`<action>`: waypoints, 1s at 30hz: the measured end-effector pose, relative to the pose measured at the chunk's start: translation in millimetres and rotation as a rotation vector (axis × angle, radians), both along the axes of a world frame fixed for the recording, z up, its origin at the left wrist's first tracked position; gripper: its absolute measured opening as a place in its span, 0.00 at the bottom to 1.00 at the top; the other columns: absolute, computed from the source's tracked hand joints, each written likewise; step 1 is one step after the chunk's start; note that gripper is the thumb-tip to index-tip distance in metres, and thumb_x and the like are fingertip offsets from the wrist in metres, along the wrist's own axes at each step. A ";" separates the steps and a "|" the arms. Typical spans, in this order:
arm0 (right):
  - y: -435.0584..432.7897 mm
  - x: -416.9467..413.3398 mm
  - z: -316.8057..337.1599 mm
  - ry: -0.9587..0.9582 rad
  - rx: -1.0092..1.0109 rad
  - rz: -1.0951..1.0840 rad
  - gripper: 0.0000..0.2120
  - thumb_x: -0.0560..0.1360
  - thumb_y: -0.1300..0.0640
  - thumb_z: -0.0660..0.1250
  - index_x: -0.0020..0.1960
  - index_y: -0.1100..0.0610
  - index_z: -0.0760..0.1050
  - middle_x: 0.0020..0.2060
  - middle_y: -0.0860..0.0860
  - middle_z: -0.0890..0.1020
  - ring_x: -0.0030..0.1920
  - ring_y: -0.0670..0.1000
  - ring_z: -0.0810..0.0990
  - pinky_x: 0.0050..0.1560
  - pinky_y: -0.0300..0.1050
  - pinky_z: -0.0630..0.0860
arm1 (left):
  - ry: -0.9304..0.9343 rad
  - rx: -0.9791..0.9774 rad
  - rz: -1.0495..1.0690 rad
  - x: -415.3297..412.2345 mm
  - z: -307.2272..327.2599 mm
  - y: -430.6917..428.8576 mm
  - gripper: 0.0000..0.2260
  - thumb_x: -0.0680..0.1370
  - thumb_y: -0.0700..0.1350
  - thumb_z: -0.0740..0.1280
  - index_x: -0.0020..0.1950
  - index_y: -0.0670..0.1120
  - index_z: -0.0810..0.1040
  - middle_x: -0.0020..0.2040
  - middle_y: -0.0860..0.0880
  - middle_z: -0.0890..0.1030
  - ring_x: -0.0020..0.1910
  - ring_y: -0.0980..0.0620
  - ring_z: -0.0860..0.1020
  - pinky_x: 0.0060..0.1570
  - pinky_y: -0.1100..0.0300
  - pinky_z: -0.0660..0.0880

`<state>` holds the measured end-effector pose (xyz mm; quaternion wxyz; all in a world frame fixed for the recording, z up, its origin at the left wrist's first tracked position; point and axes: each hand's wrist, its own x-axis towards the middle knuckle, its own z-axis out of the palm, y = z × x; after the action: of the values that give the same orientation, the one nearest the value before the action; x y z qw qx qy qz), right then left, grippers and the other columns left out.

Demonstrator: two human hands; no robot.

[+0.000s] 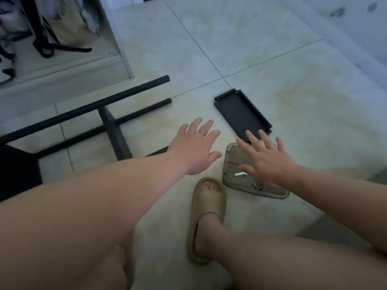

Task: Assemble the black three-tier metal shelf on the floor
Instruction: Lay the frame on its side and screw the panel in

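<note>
A person in tan slides [206,218] is sitting over a pale tiled floor [293,97], both arms reaching forward with the left hand [195,148] and the right hand [265,162] spread open, fingers apart and gripping nothing. The right hand is hovering above a clear plastic tray [232,164] holding screws [257,186], while a loose black shelf panel [240,113] is lying just beyond it. The partly built black shelf frame [109,114] is lying on its side to the left.
</note>
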<state>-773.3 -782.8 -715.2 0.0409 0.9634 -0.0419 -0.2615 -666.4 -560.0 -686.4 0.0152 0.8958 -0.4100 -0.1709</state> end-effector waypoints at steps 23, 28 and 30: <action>-25.0 30.3 -200.0 -0.027 0.515 -0.190 0.12 0.76 0.54 0.71 0.59 0.53 0.80 0.57 0.52 0.81 0.56 0.59 0.80 0.49 0.51 0.77 | 1.000 -0.293 0.468 -26.8 -158.6 -60.7 0.06 0.84 0.44 0.62 0.53 0.43 0.76 0.40 0.41 0.84 0.39 0.43 0.83 0.48 0.42 0.81; -19.4 31.6 -209.9 -0.106 0.525 -0.240 0.08 0.75 0.57 0.71 0.53 0.58 0.79 0.51 0.54 0.80 0.51 0.60 0.79 0.46 0.52 0.76 | 1.003 -0.282 0.464 -25.7 -161.0 -61.2 0.07 0.83 0.45 0.62 0.55 0.43 0.76 0.42 0.39 0.84 0.42 0.40 0.83 0.49 0.41 0.79; -16.7 33.2 -208.0 -0.093 0.505 -0.224 0.08 0.76 0.55 0.70 0.53 0.58 0.78 0.52 0.55 0.79 0.51 0.61 0.79 0.46 0.53 0.77 | 1.002 -0.274 0.472 -25.5 -160.7 -61.5 0.07 0.83 0.45 0.62 0.55 0.43 0.76 0.42 0.39 0.84 0.42 0.39 0.83 0.49 0.42 0.80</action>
<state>-740.1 -799.5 -923.2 -0.2316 0.9434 -0.0836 -0.2222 -691.9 -621.5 -847.1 0.3618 0.7625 -0.1598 -0.5121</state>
